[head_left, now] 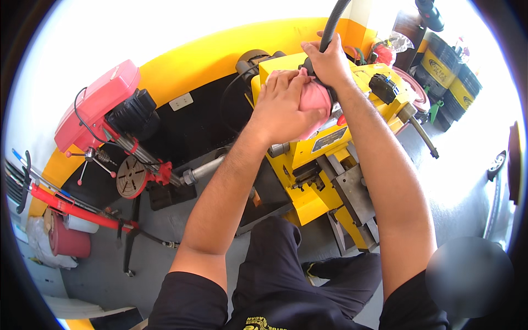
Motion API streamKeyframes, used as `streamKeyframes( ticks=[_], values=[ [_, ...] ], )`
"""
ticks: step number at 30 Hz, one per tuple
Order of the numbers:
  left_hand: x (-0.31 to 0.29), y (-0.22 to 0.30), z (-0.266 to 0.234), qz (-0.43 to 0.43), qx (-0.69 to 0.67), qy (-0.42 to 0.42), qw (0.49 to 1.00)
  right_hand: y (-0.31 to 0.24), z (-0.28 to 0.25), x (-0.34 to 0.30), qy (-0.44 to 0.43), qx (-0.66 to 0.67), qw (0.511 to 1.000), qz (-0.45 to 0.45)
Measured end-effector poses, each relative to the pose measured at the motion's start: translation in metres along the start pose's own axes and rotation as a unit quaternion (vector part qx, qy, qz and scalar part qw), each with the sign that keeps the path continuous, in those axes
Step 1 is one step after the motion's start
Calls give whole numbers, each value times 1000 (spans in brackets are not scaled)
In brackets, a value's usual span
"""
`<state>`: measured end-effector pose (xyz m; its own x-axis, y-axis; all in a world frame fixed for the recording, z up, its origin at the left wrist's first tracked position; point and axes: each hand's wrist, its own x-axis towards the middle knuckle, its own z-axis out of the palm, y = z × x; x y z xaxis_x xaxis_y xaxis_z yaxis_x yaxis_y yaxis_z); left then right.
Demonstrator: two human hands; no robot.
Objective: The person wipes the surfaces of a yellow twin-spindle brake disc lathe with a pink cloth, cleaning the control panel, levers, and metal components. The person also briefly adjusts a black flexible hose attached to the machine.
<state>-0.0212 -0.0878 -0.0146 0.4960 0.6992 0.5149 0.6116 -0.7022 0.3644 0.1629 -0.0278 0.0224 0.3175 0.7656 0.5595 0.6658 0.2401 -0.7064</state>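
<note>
My left hand (283, 107) is wrapped over a pink cloth (314, 104), its fingers bent round the bunched fabric. The cloth lies against a dark fitting on top of a yellow machine (324, 146); what is under the cloth is hidden. My right hand (331, 61) grips the lower part of a black ribbed hose (332, 26), which rises out at the upper edge. A black strap or cable loops beside the cloth, between my two hands.
At left stand a red drill press (99, 107) and a red jack-like frame (77, 206). A red bucket (69, 236) is behind the frame. Yellow-and-black drums (440, 65) stand at the far right. A metal bar (423, 135) sticks out from the machine's right side.
</note>
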Motion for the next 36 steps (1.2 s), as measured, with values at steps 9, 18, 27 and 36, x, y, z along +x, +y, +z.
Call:
streamKeyframes(
  ticks=[9,18,27,36],
  values=[
    [40,-48,49,-139,-387,249,877,-21,2,-13,31,-98,995,5],
    [-53,18,110,-19,-291,269,918,-14,-6,-22,-19,-95,995,-25],
    [62,-97,85,-196,-463,262,824,-9,-4,-20,-25,-11,999,-46],
    [-51,34,104,-82,-290,242,922,-3,-6,-19,-13,-32,997,-68]
  ],
)
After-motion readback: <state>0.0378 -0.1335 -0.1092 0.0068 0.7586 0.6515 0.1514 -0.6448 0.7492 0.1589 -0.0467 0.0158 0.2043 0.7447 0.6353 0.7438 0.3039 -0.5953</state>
